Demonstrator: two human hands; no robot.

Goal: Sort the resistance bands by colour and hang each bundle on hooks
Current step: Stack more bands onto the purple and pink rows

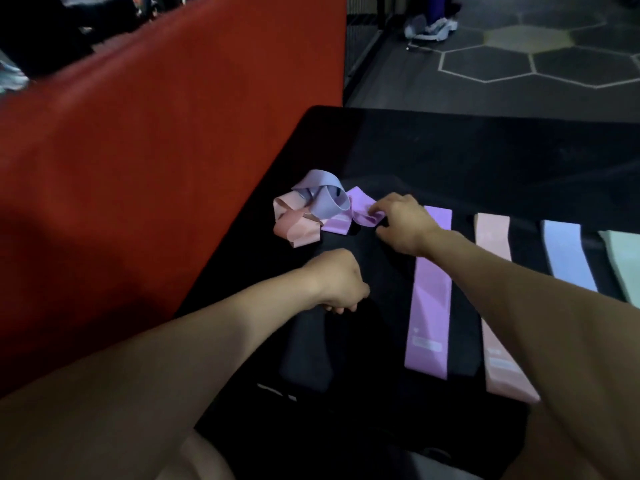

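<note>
L hand [337,280] fisted; R hand [403,221] pinches purple band [367,211]; 4 flat bands.

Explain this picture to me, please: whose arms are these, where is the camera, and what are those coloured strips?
No machine here: a person wears a camera on the head, looking down at their own bare arms. On the black table lie flat elastic resistance bands sorted by colour: a purple band, a pink band, a pale blue band and a mint green band. A tangled heap of unsorted bands sits farther back. The right hand pinches a purple band from that heap. The left hand is curled beside it; what it holds, if anything, is hidden.
</note>
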